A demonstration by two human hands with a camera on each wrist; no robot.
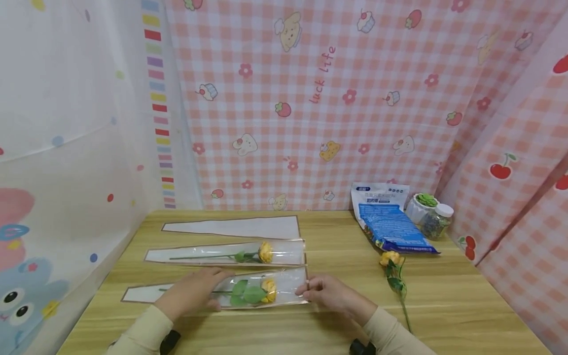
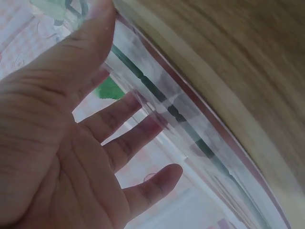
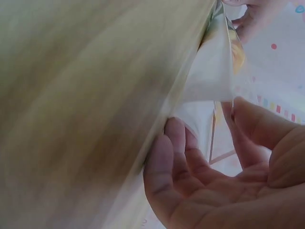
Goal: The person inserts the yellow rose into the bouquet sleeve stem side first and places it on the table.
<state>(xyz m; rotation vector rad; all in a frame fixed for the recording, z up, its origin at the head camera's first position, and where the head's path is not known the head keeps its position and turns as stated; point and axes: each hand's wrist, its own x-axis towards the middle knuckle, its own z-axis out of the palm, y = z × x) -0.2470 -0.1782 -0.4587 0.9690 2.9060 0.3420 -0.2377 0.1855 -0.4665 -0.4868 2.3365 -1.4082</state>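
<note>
Nearest me on the table lies a clear flower sleeve [image 1: 288, 292] with a white backing, holding a yellow artificial rose [image 1: 268, 290] with green leaves. My left hand [image 1: 195, 292] rests over its narrower part, across the stem; in the left wrist view those fingers [image 2: 121, 148] are spread beside the film and the green stem [image 2: 152, 90]. At the wide end, my right hand [image 1: 330, 294] pinches the sleeve's edge between thumb and forefinger. The right wrist view shows that edge lifted, the sleeve's mouth gaping, and the other fingers [image 3: 159, 157] low near the tabletop.
Behind lie a second sleeve [image 1: 199, 255] with a yellow rose [image 1: 265, 252] and a flat sleeve [image 1: 248, 227]. A loose yellow rose [image 1: 390, 258] lies at right. A blue-and-white bag [image 1: 390, 222], a potted plant [image 1: 417, 209] and a lidded jar [image 1: 437, 224] stand at back right.
</note>
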